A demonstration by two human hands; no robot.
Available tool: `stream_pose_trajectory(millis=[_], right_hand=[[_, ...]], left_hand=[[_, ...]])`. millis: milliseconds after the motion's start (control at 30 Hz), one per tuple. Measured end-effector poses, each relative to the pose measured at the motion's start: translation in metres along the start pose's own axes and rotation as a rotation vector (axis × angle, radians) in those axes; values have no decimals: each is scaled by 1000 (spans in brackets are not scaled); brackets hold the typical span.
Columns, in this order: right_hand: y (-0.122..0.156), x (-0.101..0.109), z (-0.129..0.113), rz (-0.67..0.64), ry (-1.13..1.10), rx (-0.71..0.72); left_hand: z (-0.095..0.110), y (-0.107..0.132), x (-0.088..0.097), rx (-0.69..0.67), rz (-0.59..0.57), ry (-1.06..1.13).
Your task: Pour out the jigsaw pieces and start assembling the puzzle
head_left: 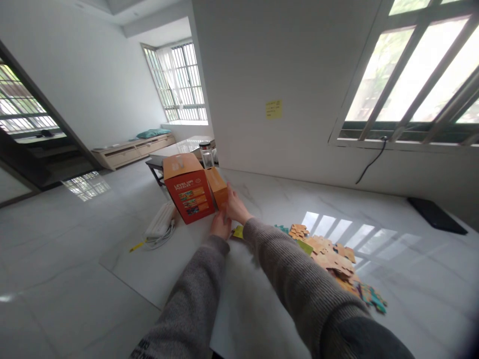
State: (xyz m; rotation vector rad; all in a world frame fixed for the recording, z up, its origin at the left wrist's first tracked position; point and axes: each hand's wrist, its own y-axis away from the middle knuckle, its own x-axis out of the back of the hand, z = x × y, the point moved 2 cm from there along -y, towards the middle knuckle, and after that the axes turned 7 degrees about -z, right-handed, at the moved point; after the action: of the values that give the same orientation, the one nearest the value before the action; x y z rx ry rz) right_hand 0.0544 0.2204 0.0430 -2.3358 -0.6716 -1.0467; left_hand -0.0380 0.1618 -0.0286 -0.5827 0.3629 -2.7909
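A red and orange puzzle box (189,192) stands upright near the far left corner of the white marble table (269,304). A second orange box part (217,187) leans behind it. My right hand (235,204) rests against that orange part with fingers stretched along its side. My left hand (220,224) lies just below, at the box's lower right corner, its fingers curled against the base. Both arms wear grey knitted sleeves. A heap of loose puzzle pieces (333,257) lies to the right of my arms.
A yellow-green piece (238,232) lies by my left wrist. White cable bundle (160,224) sits left of the box. A clear jar (206,154) stands behind it. A dark flat device (436,215) lies at the far right, under the window. A yellow note (274,109) hangs on the wall.
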Motion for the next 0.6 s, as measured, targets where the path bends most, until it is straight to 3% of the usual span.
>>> stream_pose_trajectory(millis=[100,300,467,600], right_hand=[[18,15,9,-99,92,35],[93,57,39,-333,365,158],[165,97,66,-332,404,154],[207,125,86,-293,383,125]], left_hand=[[9,5,-2,5,12,-83],[36,20,-16,-125,-166,-214],[44,28,-21,-206,-329,-415],[47,33,-22,-208,-409,-584]])
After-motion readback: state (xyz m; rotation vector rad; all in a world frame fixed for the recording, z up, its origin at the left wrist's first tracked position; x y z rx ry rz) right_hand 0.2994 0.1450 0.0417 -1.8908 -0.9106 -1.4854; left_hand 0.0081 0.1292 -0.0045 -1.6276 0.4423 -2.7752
